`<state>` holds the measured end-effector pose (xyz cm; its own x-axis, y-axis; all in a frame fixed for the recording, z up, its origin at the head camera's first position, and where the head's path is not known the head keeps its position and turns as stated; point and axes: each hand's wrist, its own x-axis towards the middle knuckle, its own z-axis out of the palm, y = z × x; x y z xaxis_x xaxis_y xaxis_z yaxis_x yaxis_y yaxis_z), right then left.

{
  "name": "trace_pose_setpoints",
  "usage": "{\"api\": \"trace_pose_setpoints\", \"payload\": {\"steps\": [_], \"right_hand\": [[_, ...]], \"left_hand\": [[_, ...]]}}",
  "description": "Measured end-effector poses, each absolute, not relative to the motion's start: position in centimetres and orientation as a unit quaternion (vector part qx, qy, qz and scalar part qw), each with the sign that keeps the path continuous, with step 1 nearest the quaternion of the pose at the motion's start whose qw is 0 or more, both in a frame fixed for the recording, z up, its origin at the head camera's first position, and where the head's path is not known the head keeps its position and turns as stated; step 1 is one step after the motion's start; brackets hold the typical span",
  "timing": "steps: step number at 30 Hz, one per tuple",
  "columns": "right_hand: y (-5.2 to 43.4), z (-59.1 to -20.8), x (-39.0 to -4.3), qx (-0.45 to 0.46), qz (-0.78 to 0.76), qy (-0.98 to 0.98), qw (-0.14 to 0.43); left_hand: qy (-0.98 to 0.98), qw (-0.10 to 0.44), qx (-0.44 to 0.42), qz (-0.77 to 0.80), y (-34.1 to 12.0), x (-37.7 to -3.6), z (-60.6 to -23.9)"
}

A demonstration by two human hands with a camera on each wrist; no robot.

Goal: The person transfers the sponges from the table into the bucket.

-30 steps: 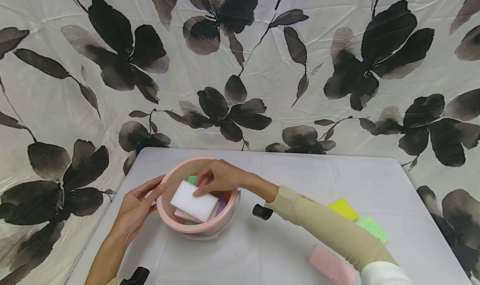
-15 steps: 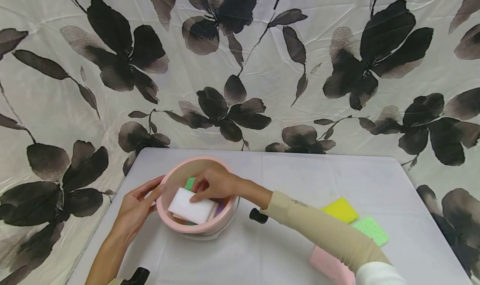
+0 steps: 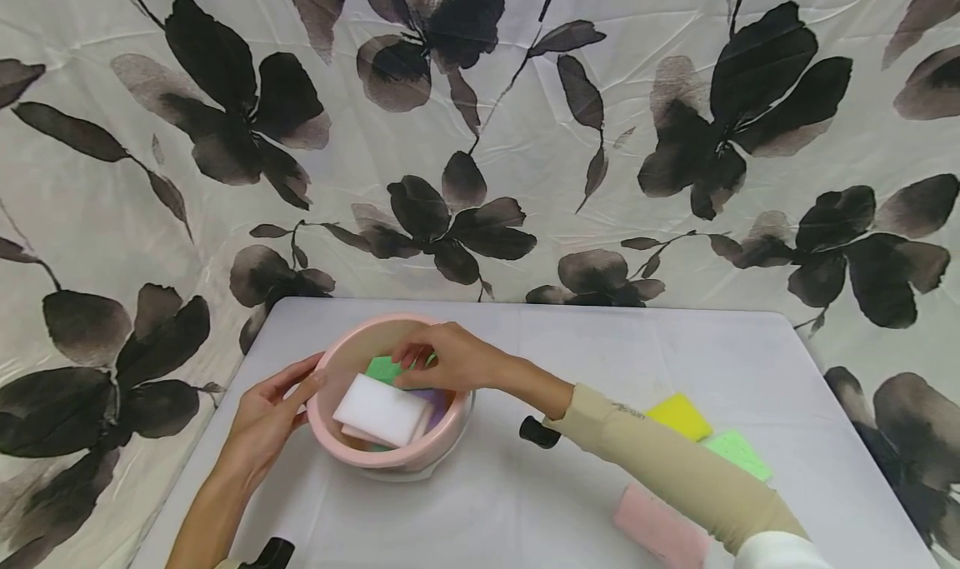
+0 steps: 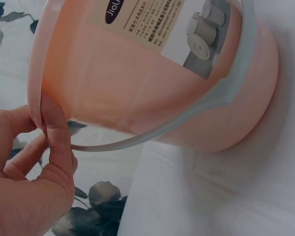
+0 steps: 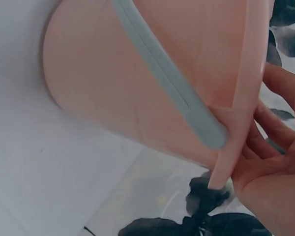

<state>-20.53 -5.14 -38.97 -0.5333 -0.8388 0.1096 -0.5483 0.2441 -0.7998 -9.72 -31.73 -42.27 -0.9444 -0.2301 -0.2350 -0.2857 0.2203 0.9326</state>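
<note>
A pink bucket with a pale grey handle stands on the white table. My left hand pinches its left rim between thumb and fingers, which the left wrist view shows up close. Inside the bucket a white sponge lies on top of a pale pink one, with a green sponge and a purple one partly covered beside it. Over the right part of the opening, my right hand has its fingers loosely bent, holding nothing, close to the green and white sponges. The right wrist view shows this hand beyond the rim.
To the right on the table lie a yellow sponge, a light green sponge and a pink sponge, near the right forearm sleeve. Behind the table hangs a floral cloth.
The right hand has let go of the white sponge and drawn slightly back to the right. The white sponge now lies a little lower to the left. The left hand keeps its hold on the rim.
</note>
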Motion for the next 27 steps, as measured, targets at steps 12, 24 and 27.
{"api": "trace_pose_setpoints", "payload": {"steps": [12,24,27], "right_hand": [[-1.7,-38.0,-20.7,-0.410,-0.464,0.772,0.142],[2.1,-38.2,-20.7,-0.383,-0.480,0.781,0.116],[3.1,-38.2,-20.5,-0.375,-0.480,0.786,0.109]], "left_hand": [[0.777,0.027,-0.164,0.608,-31.9,-9.8,-42.2],[0.772,0.029,-0.168,0.612,-31.8,-9.8,-42.1],[0.773,0.028,-0.168,0.611,-31.8,-9.8,-42.1]]}}
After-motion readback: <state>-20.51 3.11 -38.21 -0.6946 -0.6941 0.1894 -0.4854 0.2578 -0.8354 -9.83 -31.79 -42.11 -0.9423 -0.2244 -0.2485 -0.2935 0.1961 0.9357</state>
